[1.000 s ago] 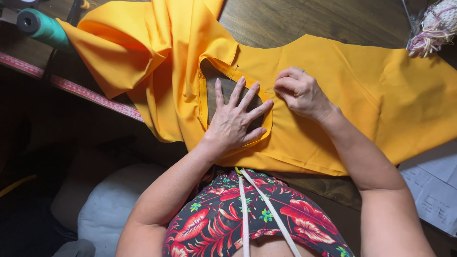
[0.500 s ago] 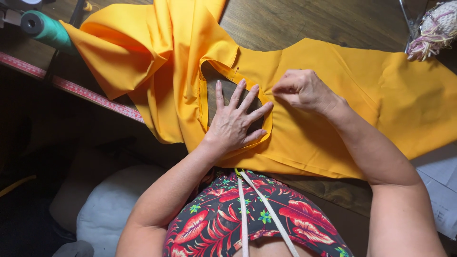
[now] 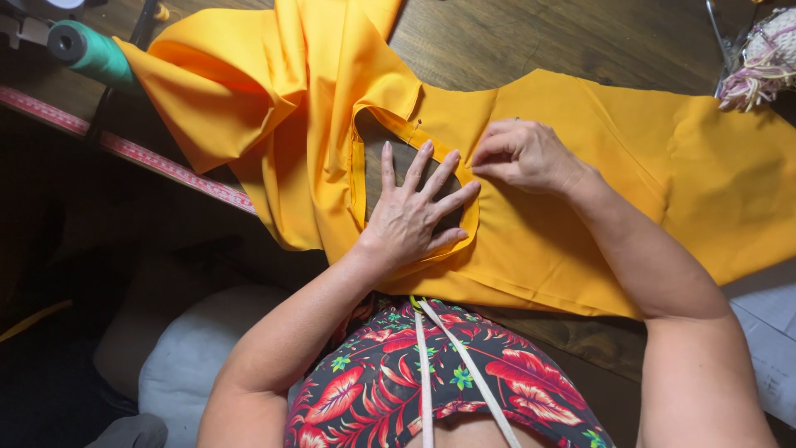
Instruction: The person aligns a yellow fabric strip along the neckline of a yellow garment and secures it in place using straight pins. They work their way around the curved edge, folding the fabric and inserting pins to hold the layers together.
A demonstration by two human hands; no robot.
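Since the earlier frames, only the right hand (image 3: 526, 155) has shifted, sliding slightly along the neckline. At upper left sit a teal thread spool (image 3: 93, 52) and a red measuring tape (image 3: 133, 153). At centre, the left hand (image 3: 412, 214) lies flat, fingers spread, grasping nothing, pinning the orange fabric (image 3: 580, 241) (spread over the wooden table (image 3: 497, 41)). Right of it, the right hand pinches the neckline edge. Uneven pulling could pucker that edge.
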